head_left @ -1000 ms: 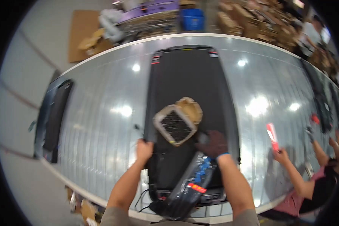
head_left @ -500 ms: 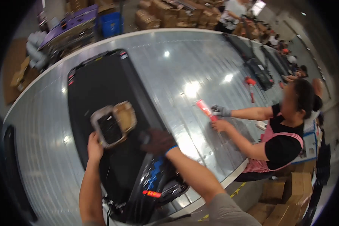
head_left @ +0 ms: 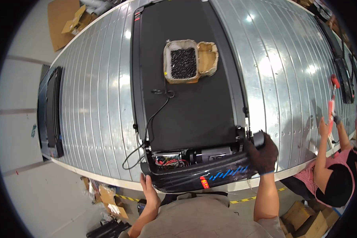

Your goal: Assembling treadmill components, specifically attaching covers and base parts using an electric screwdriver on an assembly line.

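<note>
Since the earlier frame both hands have been dropped from the tray of dark screws point(head_left: 182, 62) to the black end cover point(head_left: 198, 174) at lower centre. It sits at the near end of the treadmill point(head_left: 186, 87) on the ribbed metal surface point(head_left: 95, 103). The bare left hand point(head_left: 150, 194) is pressed flat under its left corner; the gloved right hand point(head_left: 262, 152) is clamped on its right end. Even pressure at both ends is advised. A loose cable point(head_left: 146, 131) lies close; open room remains at left.
</note>
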Available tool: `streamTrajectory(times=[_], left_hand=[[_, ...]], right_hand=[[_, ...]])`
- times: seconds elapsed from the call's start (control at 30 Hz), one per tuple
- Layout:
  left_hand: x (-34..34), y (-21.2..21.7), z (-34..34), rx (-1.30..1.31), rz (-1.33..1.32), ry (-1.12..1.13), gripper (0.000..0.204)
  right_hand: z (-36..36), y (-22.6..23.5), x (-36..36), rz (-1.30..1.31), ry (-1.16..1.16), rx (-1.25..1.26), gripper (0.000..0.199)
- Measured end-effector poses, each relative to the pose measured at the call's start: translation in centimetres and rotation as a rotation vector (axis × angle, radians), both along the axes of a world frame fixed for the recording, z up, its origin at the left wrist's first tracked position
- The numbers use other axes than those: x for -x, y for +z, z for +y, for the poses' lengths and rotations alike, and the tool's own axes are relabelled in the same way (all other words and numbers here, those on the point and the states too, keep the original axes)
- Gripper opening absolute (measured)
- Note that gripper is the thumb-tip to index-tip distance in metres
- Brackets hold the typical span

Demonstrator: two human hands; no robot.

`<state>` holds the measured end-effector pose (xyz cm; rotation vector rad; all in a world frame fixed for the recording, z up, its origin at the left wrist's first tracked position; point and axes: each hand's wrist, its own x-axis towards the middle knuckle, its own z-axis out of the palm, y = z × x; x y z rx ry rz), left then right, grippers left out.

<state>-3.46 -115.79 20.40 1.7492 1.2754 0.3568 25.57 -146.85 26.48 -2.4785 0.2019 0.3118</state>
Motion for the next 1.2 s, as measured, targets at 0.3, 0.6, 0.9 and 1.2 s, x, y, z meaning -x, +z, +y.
streamTrajectory(times=[0.3,0.6,0.9,1.2], left_hand=[[3.2,-2.4,-1.8,0.36,-0.469,-0.022,0.08],[0.8,-2.7,-1.9,0.105,-0.592,-0.027,0.069],[-0.9,-1.1,-2.3,0.13,-0.422,0.032,0.06],[-0.6,-0.3,1.2,0.117,-0.361,0.02,0.055]], right_hand=[[-9.3,-7.9,13.7,-0.344,-0.046,-0.674,0.073],[-7.8,-7.7,11.7,-0.47,0.036,-0.724,0.087],[-8.2,-8.1,9.5,-0.424,-0.045,-0.711,0.088],[-6.4,-6.7,10.2,-0.471,0.049,-0.613,0.093]])
